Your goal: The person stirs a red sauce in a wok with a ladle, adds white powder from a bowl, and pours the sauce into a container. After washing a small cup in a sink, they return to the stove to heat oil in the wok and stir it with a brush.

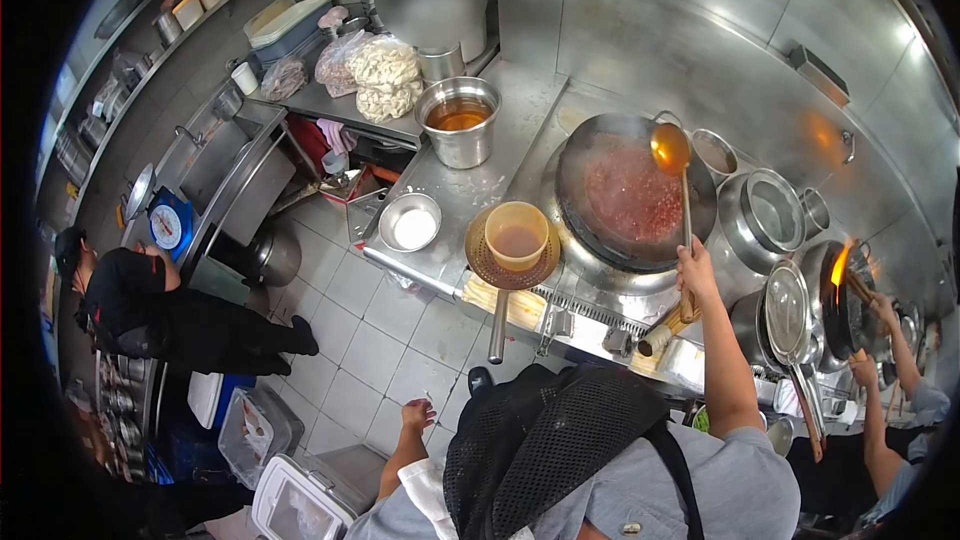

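My right hand (pixel 697 268) is closed around the wooden handle of a long ladle (pixel 687 205). The ladle's bowl, glowing orange, is over the far right rim of a big wok (pixel 580 225). Reddish minced food (pixel 635 190) steams inside the wok. Low at my left side, my left hand (pixel 418 414) hangs away from the counter, its fingers loosely apart; no held object is clear. Left of the wok, a plastic tub (pixel 517 237) of brownish liquid rests on a perforated strainer (pixel 477 258), whose handle sticks out over the counter edge.
A steel pot (pixel 470 145) of amber liquid and a bowl (pixel 410 222) of white contents stand on the left counter. Nested pots (pixel 765 210) sit right of the wok. Flame (pixel 842 265) rises at a co-worker's wok. Another person (pixel 150 305) stands left, near bins (pixel 300 500).
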### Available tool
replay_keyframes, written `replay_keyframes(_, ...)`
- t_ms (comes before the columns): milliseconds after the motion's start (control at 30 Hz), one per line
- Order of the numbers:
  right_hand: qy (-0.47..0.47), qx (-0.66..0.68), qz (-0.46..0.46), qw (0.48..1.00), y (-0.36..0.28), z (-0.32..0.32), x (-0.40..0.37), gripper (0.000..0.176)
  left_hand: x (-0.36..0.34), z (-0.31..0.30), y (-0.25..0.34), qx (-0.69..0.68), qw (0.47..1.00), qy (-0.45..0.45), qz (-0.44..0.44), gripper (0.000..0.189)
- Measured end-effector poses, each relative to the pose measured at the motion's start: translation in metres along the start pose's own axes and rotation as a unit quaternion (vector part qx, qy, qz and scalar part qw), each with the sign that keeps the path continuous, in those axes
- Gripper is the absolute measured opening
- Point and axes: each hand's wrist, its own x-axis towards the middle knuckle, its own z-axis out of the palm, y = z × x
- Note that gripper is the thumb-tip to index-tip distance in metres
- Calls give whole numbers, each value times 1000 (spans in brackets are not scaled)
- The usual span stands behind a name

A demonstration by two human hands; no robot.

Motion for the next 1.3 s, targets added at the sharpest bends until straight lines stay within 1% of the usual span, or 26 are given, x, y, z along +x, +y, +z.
replay_keyframes(33, 41, -67, -32, 996, 7, -6, 9, 19, -5, 2, 0, -16, 1000, 11, 3, 20)
replay_keyframes(67, 63, -118, -34, 990, 17, -10, 17, 24, -13, 4, -3, -14, 999, 38, -7, 17)
replay_keyframes(100, 59, -122, -35, 990, 17, -8, 15, 24, -31, 7, 1, -19, 999, 39, -9, 17)
replay_keyframes(167, 10, -56, 56, 997, 20, 1, 12, 25, -61, 8, 3, 104, 993, 50, -22, 15)
replay_keyframes(200, -12, -2, 104, 995, 22, 7, 11, 25, -91, 20, 17, 63, 993, 79, -59, 13)
replay_keyframes(233, -13, -1, 105, 994, 23, 8, 10, 25, -70, 14, -10, 31, 993, 64, -99, 13)
replay_keyframes(267, -81, 221, 201, 951, 22, 8, 8, 26, -46, 6, -41, -1, 989, 50, -141, 13)
replay_keyframes(300, -143, 430, 281, 846, 22, 6, 7, 27, -27, 0, -65, -30, 982, 38, -182, 13)
replay_keyframes(333, -216, 580, 282, 733, 14, 8, -1, 33, -25, 0, -73, -22, 982, 27, -187, 12)
replay_keyframes(367, -211, 583, 281, 733, 5, 8, -8, 33, -20, -1, -79, -17, 982, 25, -188, 12)
replay_keyframes(433, -213, 687, 332, 611, -26, 16, -24, 31, -14, -6, -79, -72, 978, -30, -193, 11)
replay_keyframes(467, -223, 678, 324, 621, -30, 18, -28, 32, -12, -7, -76, -66, 979, -31, -192, 11)
replay_keyframes(533, -221, 669, 329, 629, -43, 20, -38, 31, -17, 3, -49, 23, 990, 25, -136, 15)
replay_keyframes(567, -223, 654, 337, 639, -50, 20, -42, 31, -13, 0, -39, 26, 990, 24, -135, 15)
replay_keyframes(600, -221, 648, 345, 642, -57, 19, -46, 31, -9, -6, -32, 88, 996, -11, -24, 18)
replay_keyframes(633, -218, 649, 346, 642, -65, 20, -53, 31, -7, -9, -26, 148, 984, -46, 87, 21)
replay_keyframes(667, -218, 640, 347, 650, -74, 20, -61, 30, -4, -7, -19, 150, 984, -48, 84, 21)
replay_keyframes(733, -225, 626, 350, 660, -92, 20, -75, 32, 0, 0, -2, -22, 998, 21, -50, 24)
replay_keyframes(833, -237, 613, 334, 675, -115, 21, -98, 34, 3, 4, 4, -8, 999, 23, -43, 25)
replay_keyframes(867, -246, 594, 326, 693, -115, 18, -101, 37, 3, 5, 4, 0, 998, 20, -51, 24)
replay_keyframes(1033, -285, 582, 324, 689, -131, 25, -126, 38, 13, 3, -11, 30, 996, -6, -83, 19)
replay_keyframes(1100, -297, 573, 321, 694, -128, 29, -131, 39, 23, -5, -18, 216, 970, -105, 37, 18)
replay_keyframes(1200, -287, 529, 323, 730, -120, 40, -137, 37, 26, -10, -14, 188, 977, -99, 28, 17)
replay_keyframes(1233, -290, 529, 324, 729, -116, 44, -138, 37, 25, -12, -12, 174, 980, -86, 35, 17)
replay_keyframes(1267, -283, 495, 317, 758, -111, 49, -138, 37, 24, -13, -11, 173, 981, -82, 36, 17)
replay_keyframes(1300, -276, 459, 310, 786, -107, 53, -139, 37, 12, -10, 4, 106, 993, -46, -13, 17)
